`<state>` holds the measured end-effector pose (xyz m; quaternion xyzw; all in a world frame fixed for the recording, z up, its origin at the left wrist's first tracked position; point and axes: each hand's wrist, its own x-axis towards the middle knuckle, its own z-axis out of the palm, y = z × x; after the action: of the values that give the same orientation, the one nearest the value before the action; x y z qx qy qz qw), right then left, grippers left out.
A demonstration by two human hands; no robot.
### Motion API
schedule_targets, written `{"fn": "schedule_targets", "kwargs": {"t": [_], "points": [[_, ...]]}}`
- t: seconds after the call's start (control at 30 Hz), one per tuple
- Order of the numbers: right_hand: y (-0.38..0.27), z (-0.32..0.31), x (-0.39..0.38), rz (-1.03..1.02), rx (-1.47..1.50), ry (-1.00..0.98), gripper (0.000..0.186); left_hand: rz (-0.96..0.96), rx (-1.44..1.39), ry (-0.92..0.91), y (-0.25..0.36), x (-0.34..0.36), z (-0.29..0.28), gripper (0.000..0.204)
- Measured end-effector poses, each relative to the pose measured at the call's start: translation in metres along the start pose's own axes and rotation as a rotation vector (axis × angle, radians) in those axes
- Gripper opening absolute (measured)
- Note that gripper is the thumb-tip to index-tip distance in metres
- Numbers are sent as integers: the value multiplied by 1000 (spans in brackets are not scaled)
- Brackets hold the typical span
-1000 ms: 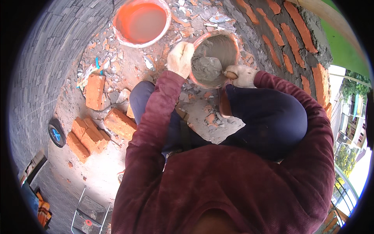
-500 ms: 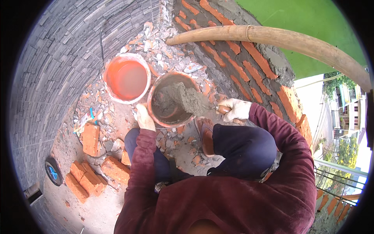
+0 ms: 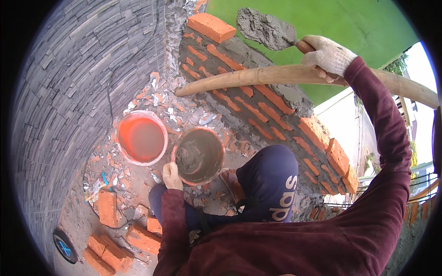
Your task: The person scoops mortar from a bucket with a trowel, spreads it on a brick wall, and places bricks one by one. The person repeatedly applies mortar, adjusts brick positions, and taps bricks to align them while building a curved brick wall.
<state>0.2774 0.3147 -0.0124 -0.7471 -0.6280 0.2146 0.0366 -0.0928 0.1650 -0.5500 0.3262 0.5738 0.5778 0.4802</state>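
Observation:
My right hand (image 3: 328, 56), in a white glove, is raised high and grips the handle of a trowel (image 3: 267, 30) heaped with grey mortar, held above the top of a low red brick wall (image 3: 271, 108). My left hand (image 3: 171, 176) is bare and rests on the near rim of a round bucket (image 3: 216, 172) with grey mortar in it, on the ground by my knees. A long bamboo pole (image 3: 276, 76) lies across the wall just under my right hand.
An orange bucket (image 3: 159, 152) stands left of the mortar bucket. Loose red bricks (image 3: 108, 208) and rubble lie on the ground at the left. A grey stone-clad wall (image 3: 69, 92) curves along the left. A green wall rises behind the brick wall.
My right hand has lifted the loaded trowel from the mortar bucket up over the brick wall. The left hand stays at the bucket's rim. The view has tilted upward.

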Motion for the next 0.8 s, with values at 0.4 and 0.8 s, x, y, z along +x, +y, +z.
{"fn": "schedule_targets", "kwargs": {"t": [0.4, 0.8], "points": [[16, -5, 13, -250, -904, 481, 24, 15, -98, -42, 12, 0, 2, 21], [119, 16, -161, 274, -306, 22, 39, 53, 43, -42, 12, -2, -1, 21]]}}
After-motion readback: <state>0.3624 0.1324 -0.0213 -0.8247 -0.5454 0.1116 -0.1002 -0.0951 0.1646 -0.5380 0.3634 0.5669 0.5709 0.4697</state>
